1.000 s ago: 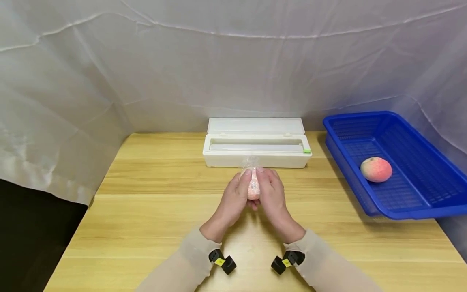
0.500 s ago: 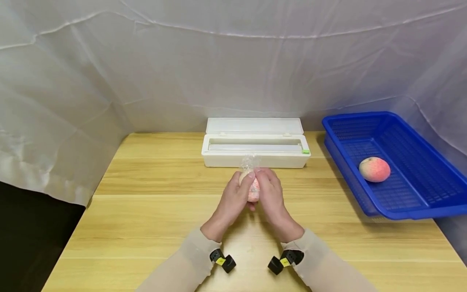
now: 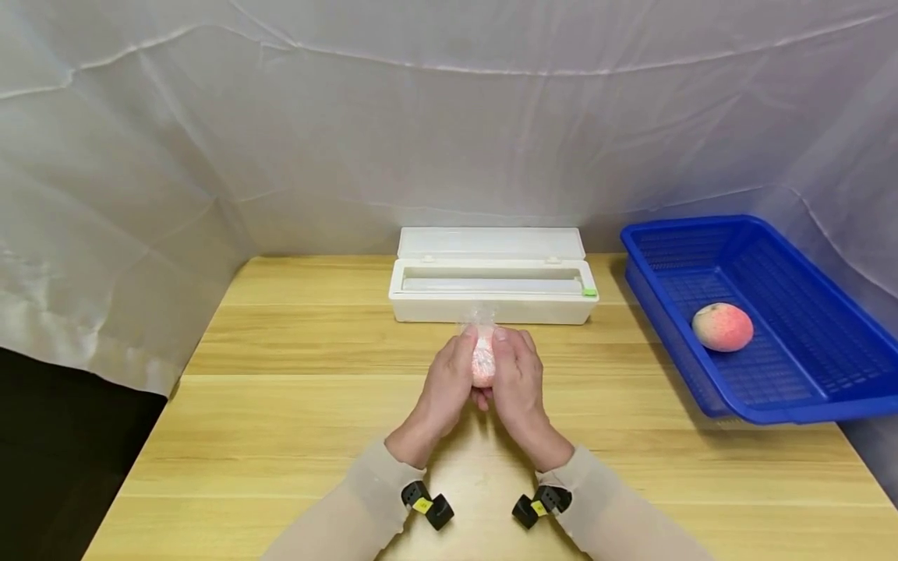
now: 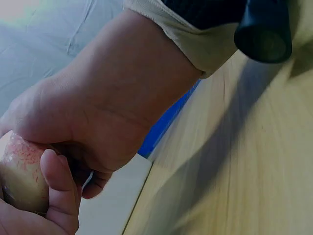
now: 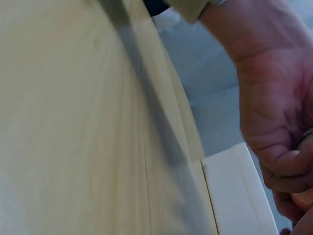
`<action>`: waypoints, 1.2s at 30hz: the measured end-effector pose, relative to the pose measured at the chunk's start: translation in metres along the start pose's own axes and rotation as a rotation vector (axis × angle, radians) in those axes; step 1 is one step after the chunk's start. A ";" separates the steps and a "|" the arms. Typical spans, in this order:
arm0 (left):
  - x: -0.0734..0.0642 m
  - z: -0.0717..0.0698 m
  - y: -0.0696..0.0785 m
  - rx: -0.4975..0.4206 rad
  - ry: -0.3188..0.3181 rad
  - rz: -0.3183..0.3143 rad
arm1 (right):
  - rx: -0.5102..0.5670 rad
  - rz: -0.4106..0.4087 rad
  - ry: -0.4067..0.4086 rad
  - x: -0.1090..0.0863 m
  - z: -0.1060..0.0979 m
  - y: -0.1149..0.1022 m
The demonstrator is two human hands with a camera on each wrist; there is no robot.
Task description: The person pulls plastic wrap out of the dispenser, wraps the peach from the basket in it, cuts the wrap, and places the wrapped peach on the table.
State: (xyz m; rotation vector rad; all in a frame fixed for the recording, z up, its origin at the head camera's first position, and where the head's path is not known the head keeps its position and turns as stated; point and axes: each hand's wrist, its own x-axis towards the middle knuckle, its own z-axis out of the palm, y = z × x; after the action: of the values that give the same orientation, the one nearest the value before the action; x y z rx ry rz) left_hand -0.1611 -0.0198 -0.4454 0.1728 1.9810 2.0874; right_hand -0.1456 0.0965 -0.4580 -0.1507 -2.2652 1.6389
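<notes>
A pink and cream peach [image 3: 483, 360], wrapped in clear cling film, is held up between both hands in front of the white box. My left hand [image 3: 447, 378] grips its left side, with the thumb near the top. Around the right side curl the fingers of my right hand [image 3: 521, 382]. Loose crinkled film [image 3: 481, 315] sticks up above the thumbs. In the left wrist view the peach [image 4: 24, 176] shows red streaks under the shiny film. Only a sliver of it appears in the right wrist view, mostly hidden by fingers.
A white cling film dispenser box [image 3: 494, 310] stands behind the hands with its lid [image 3: 491, 242] raised and a roll inside. To the right, a blue plastic basket [image 3: 666, 326] holds a second peach [image 3: 722, 327]. Pale fabric [image 3: 449, 140] hangs behind the wooden table [image 3: 281, 436].
The thumbs have drawn apart from their near-touching position half a second ago, showing more of the peach's wrapped face. My right wrist has shifted slightly left. The box and basket stay put.
</notes>
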 end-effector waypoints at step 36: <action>0.011 -0.053 0.032 -0.069 -0.021 0.019 | 0.447 0.059 -0.036 0.041 -0.064 -0.033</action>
State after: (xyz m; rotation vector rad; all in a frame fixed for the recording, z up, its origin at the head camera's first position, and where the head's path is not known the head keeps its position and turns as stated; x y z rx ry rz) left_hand -0.1892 -0.0692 -0.4177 0.1999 1.8994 2.1533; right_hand -0.1593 0.1548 -0.4009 -0.0780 -1.8734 2.1432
